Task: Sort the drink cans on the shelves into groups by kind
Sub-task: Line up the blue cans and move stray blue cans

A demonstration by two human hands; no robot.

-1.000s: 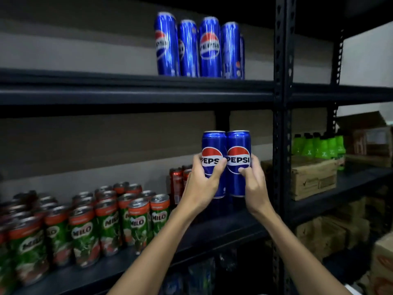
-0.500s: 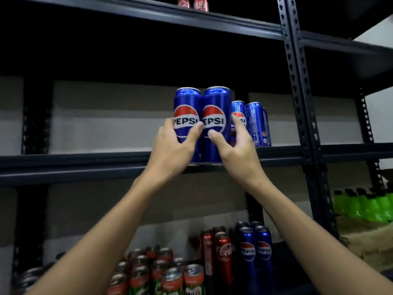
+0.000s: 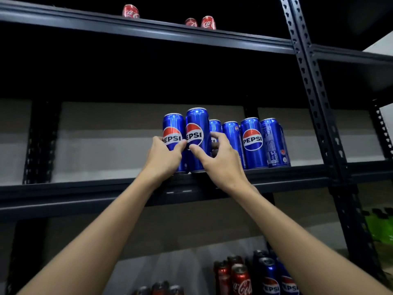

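Two tall blue Pepsi cans stand side by side at the front of the middle shelf [image 3: 85,189]. My left hand [image 3: 163,159] grips the left Pepsi can [image 3: 172,126], and my right hand [image 3: 221,161] grips the right Pepsi can [image 3: 197,124]. Both cans are upright, their bases at the shelf's edge. Right of them stands a row of several more Pepsi cans [image 3: 253,141] on the same shelf, partly hidden by my right hand.
Three red Coca-Cola cans [image 3: 208,22] sit on the top shelf. Below, red Coca-Cola cans [image 3: 240,277] and blue Pepsi cans [image 3: 269,275] stand mixed together. A black upright post [image 3: 314,88] bounds the bay at the right; green bottles [image 3: 380,226] lie beyond it.
Both hands have lifted the two Pepsi cans from the lower shelf to the middle shelf and brought them beside the Pepsi row. My view has tilted upward.
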